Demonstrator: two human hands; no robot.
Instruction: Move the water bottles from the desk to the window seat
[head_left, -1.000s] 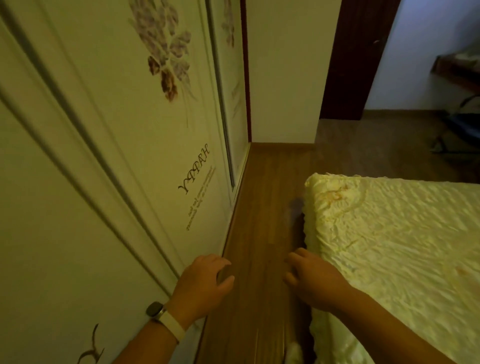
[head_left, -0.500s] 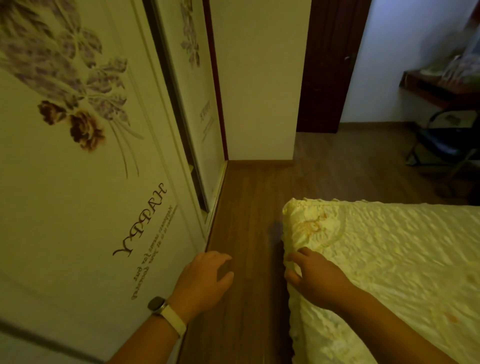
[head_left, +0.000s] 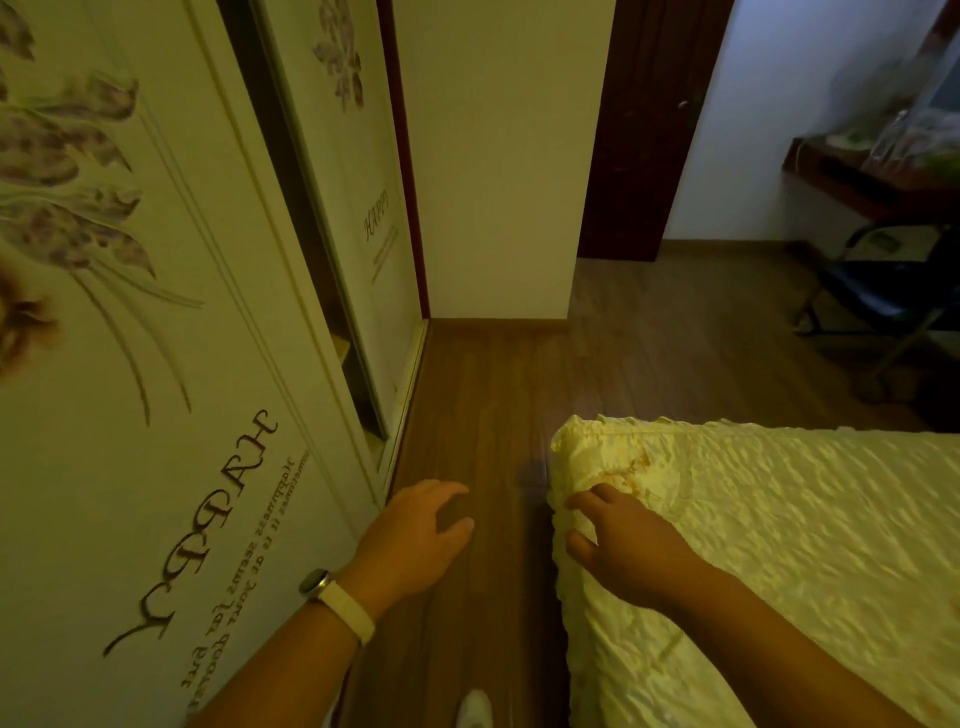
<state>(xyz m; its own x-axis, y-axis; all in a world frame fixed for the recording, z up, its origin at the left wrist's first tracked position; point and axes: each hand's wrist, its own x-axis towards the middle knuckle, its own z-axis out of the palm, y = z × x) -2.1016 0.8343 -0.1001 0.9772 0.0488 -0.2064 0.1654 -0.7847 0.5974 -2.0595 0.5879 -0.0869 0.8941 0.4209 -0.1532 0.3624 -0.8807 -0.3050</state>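
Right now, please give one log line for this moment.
left hand: empty | right hand: empty, at yellow quilted bed corner | dark wooden desk: far right

The brown wooden floor (head_left: 493, 405) runs ahead of you between the cream flower-printed sliding wardrobe doors (head_left: 156, 364) on your left and the bed with the yellow quilted cover (head_left: 769, 545) on your right. A plain white wall block (head_left: 498, 182) stands at the far end, with the dark brown door (head_left: 644, 130) to its right. Far right, beyond the bed, the dark wooden surface (head_left: 852, 182) carries blurred clear bottles (head_left: 893, 140), and a dark folding chair (head_left: 883, 301) stands just beside it. Your left hand (head_left: 415, 540) hangs over the floor, your right hand (head_left: 623, 545) over the bed's corner.
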